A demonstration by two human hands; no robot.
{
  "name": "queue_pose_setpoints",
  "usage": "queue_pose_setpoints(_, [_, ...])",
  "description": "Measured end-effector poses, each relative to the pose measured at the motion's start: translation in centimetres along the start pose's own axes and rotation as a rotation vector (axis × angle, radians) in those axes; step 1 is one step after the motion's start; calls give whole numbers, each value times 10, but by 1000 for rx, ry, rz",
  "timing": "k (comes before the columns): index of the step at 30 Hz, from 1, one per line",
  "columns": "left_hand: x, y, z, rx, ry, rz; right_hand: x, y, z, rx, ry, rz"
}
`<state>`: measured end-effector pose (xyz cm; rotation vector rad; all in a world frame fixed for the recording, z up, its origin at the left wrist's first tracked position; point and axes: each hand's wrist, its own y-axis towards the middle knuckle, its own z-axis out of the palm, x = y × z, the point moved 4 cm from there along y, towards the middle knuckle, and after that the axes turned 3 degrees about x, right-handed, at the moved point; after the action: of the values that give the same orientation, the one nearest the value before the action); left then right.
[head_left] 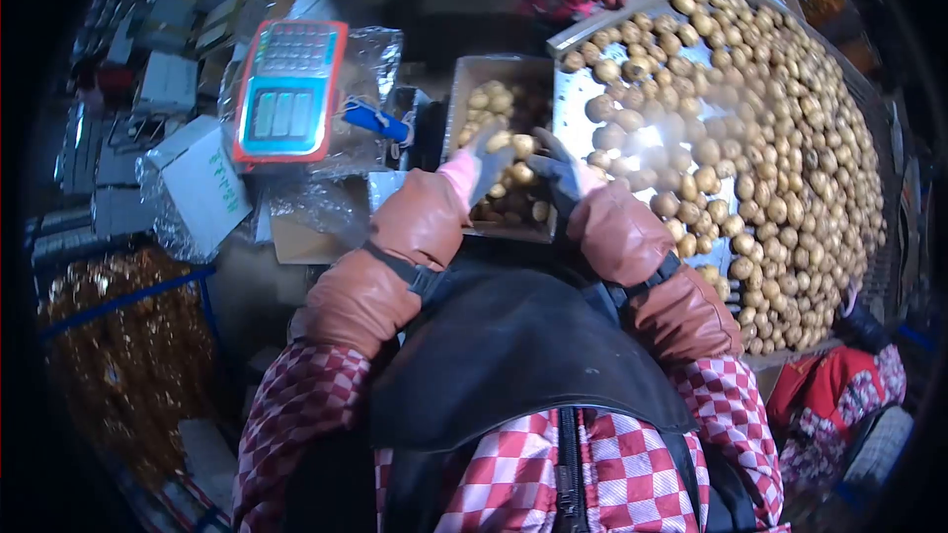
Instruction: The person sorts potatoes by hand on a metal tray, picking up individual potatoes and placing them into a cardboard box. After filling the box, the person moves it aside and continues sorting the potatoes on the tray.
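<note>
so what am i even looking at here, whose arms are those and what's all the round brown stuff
This is one picture from a camera worn on a person's head, looking down at their own arms, so the wide lens bends the edges. The arms wear brown padded sleeve covers over a red-and-white checked jacket. The left hand and right hand, both in grey gloves, sit over an open cardboard box of small round tan potatoes; the left seems to hold one potato, the right I cannot tell. To the right is a big metal sorting tray covered in more potatoes. To the left stands a red-and-teal weighing scale wrapped in plastic. Other people's sleeves show at the top and lower right.
</note>
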<state>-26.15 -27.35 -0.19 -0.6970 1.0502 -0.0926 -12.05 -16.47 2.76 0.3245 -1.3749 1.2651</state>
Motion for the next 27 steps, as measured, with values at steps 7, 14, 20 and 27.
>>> queue_pose_setpoints(7, [60, -30, -40, -84, 120, -176, -42, -51, -23, 57, 389, 115])
queue_pose_setpoints(14, [79, -45, -39, -113, -87, -189, -47, -82, -51, 30, 389, 199])
queue_pose_setpoints(20, [93, -62, -27, -166, 35, -272, -56, -100, -66, 5, 410, 247])
queue_pose_setpoints(27, [132, -82, -82, -443, -42, -284, -62, -120, -59, 203, 270, 350])
